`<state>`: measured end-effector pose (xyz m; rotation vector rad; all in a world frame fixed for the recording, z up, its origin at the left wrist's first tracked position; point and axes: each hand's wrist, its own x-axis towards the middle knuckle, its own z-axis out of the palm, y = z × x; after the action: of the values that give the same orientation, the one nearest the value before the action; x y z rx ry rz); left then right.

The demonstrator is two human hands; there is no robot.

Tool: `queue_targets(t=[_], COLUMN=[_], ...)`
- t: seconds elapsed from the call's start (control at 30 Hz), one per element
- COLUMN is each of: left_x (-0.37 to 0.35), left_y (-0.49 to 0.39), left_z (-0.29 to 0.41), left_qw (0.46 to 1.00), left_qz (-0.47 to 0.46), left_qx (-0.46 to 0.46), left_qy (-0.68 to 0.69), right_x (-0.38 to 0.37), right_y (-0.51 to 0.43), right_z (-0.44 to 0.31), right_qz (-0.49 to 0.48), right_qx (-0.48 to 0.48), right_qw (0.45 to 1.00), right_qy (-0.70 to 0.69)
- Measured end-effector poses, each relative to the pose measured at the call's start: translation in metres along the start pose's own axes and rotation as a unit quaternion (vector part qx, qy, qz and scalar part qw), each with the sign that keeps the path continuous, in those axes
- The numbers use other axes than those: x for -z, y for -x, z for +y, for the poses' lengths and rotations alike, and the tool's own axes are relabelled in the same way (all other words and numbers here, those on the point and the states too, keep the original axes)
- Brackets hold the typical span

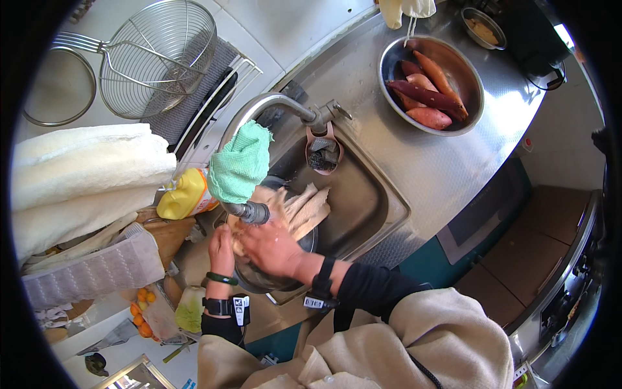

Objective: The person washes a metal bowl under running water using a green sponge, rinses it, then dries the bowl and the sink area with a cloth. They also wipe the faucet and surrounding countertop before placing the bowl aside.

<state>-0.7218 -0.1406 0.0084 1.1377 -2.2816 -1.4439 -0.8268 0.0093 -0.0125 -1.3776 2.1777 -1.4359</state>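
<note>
Both my hands are at a metal bowl (pixel 309 240) in the steel sink (pixel 359 204), under the faucet (pixel 255 212). My right hand (pixel 272 248) presses on pale, beige sheet-like pieces (pixel 306 206), whose material I cannot tell; several jut over the bowl's far side. At the bowl's left edge, my left hand (pixel 222 250) touches the same pale stuff, its fingers partly hidden. A green cloth (pixel 240 163) is wrapped around the faucet's neck. Whether either hand grips a piece is unclear.
A steel bowl of sweet potatoes (pixel 388 99) stands on the counter at the upper right. Beside the faucet's base hangs a pink holder (pixel 324 167) with scrubbers. A yellow bottle (pixel 182 197) and white towels (pixel 87 170) are left of the sink. Wire strainers (pixel 160 58) lie at the upper left.
</note>
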Motion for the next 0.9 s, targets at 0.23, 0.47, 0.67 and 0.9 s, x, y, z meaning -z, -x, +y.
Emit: queue_targets(t=[0.23,0.47,0.67,0.9], left_x=[-0.014,-0.008,0.017,0.003], left_y=[0.009,0.050,0.036,0.008], left_z=[0.002,-0.010,-0.007,-0.011], left_qw=[0.972,0.989,0.995,0.991], left_qz=[0.095,0.060,-0.046,0.050], left_qx=[-0.039,-0.047,0.086,0.071], left_qy=[-0.211,-0.127,-0.029,-0.106], right_x=[-0.018,-0.050,-0.022,-0.018], right_y=[-0.037,0.006,-0.002,0.001], right_z=[0.094,0.208,0.119,0.043], right_qz=[-0.017,-0.012,0.068,0.066], right_qx=[-0.075,-0.432,-0.219,-0.055], right_qw=[0.994,0.641,0.945,0.995], right_qy=[-0.077,-0.635,-0.232,-0.050])
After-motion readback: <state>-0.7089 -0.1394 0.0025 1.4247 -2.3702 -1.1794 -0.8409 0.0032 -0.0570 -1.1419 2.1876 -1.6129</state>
